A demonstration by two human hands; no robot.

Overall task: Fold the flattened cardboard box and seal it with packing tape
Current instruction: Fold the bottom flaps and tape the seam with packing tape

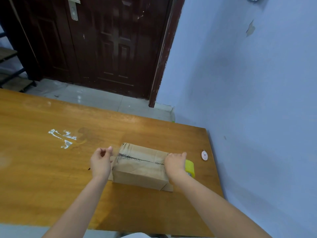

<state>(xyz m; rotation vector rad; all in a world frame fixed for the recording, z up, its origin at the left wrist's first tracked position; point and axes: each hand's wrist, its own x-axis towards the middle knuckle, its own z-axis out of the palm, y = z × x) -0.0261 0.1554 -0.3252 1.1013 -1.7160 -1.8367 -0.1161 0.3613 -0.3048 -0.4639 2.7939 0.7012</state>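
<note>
Taping the brown cardboard box (139,166): left hand (101,163) pinches the clear tape's end, right hand (175,164) grips the yellow tape roll (190,167); next, press it along the seam.

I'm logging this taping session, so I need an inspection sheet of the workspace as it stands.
Surface: wooden table, white residue patch at left.
Job's things: cardboard box folded up, dark seam line on top; yellow tape roll at its right end.
Clutter: small white round object near the table's right edge.
Grippers: left hand pinches something at the box's left end, likely clear tape; right hand grips the roll.
Cables: nothing seen.
Surroundings: dark door, blue wall, tiled floor.
</note>
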